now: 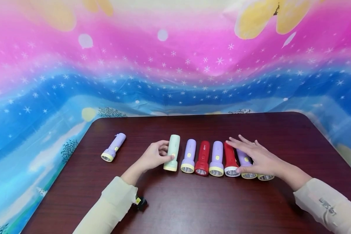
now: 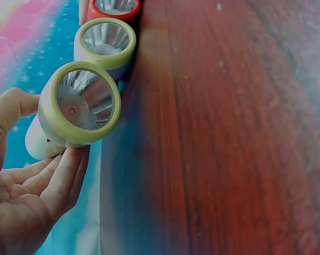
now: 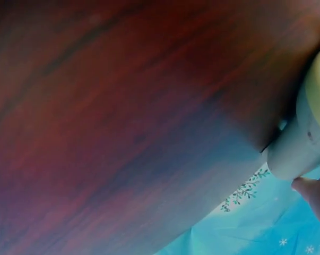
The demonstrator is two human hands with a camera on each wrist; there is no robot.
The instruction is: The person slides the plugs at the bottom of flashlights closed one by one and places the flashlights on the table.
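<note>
My left hand (image 1: 155, 156) grips a mint green flashlight (image 1: 173, 149) at the left end of a row, thumb on its front and fingers at its side. In the left wrist view, the same flashlight (image 2: 48, 119) shows its yellow rim and silver reflector. Over the row's right end, my right hand (image 1: 258, 158) spreads its fingers across a purple flashlight (image 1: 245, 162) and a yellow-rimmed one (image 1: 265, 177), mostly hidden beneath it. Its fingertips reach a red flashlight with a white rim (image 1: 229, 161). In the right wrist view, a fingertip is at a pale flashlight (image 3: 295, 149).
Between the hands stand a purple flashlight (image 1: 190, 152), a red one (image 1: 203, 154) and another purple one (image 1: 217, 154), side by side. A separate purple flashlight (image 1: 117, 144) lies at the left of the dark wooden table (image 1: 193, 204). Behind hangs a patterned cloth (image 1: 175, 71).
</note>
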